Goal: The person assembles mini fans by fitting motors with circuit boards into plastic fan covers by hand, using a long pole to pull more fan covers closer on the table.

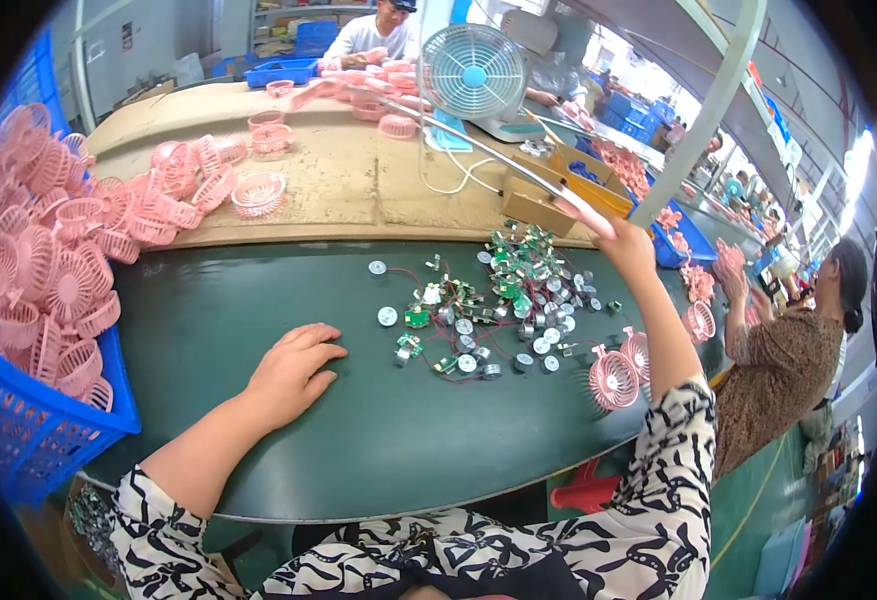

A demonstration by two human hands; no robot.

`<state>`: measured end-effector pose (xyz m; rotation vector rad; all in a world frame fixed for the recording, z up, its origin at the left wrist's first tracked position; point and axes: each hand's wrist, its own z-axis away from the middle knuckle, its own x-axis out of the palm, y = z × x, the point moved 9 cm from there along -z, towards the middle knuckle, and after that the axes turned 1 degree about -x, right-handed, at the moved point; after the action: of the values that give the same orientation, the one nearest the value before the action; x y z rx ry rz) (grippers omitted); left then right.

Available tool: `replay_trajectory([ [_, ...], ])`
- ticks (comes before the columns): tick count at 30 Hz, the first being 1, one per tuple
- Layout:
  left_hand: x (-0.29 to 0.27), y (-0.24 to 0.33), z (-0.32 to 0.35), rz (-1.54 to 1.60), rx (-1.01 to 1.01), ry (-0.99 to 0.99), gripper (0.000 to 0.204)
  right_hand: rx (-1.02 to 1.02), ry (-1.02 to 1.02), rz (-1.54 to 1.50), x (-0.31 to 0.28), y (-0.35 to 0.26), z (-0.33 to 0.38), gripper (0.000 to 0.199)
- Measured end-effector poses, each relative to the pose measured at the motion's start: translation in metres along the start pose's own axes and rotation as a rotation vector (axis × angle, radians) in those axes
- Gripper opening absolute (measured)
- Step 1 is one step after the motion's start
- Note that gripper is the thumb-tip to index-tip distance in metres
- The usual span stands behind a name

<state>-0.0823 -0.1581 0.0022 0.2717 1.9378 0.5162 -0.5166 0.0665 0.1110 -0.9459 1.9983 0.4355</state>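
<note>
Along the near side of the green table (189, 330), at 8 o'clock from the middle of the view, the left hand (292, 375) lies palm down, its fingers released and slightly curled on the bare surface. Out at 9 o'clock a blue crate (47, 430) is heaped with pink fan cages. At 4 o'clock two round pink cages (614, 380) stand just beside the right forearm; whether anything sits inside them I cannot tell. Closer to the centre, from 12 to 2 o'clock, round silver motors (465, 327) and green circuit boards (526, 268) lie in a loose spread, some joined by thin red wires. Farther off at 2 o'clock, the right hand (627, 250) has its fingers clenched around the pale pink end of a long rod (581, 207), which slants away toward 11 o'clock, reaching among more pink cages on the cardboard-covered surface (354, 185). As far as shows, the wiring looks done on many motors, while no motor is visibly seated in a cage; most parts lie separate, so the work seems early. Beyond, at 12 o'clock, stand a desk fan (475, 75) and, slightly left, a co-worker (364, 38) behind another heap of cages.
</note>
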Motion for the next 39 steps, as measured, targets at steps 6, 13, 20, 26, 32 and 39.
replay_trajectory([
  [6,0.003,-0.004,0.006,-0.01,-0.009,-0.055,0.034,0.152,0.084,0.043,-0.069,0.032,0.089,0.03],
  [13,0.004,-0.001,0.004,-0.026,-0.029,-0.083,0.036,0.343,0.094,0.047,-0.127,0.084,0.206,0.025],
  [20,0.001,-0.006,0.008,-0.048,-0.043,-0.051,0.034,0.398,0.207,-0.075,-0.156,0.105,0.309,0.013],
  [26,-0.006,0.009,0.004,-0.025,0.024,0.035,0.022,0.23,0.198,-0.111,-0.148,0.109,0.376,0.017],
  [32,-0.002,0.01,0.007,-0.01,0.096,0.083,0.022,0.244,-0.195,-0.522,-0.096,-0.019,0.309,0.029],
  [39,0.0,0.013,0.008,0.0,0.11,0.051,0.018,0.344,-0.894,-1.166,-0.05,-0.154,0.241,0.049],
])
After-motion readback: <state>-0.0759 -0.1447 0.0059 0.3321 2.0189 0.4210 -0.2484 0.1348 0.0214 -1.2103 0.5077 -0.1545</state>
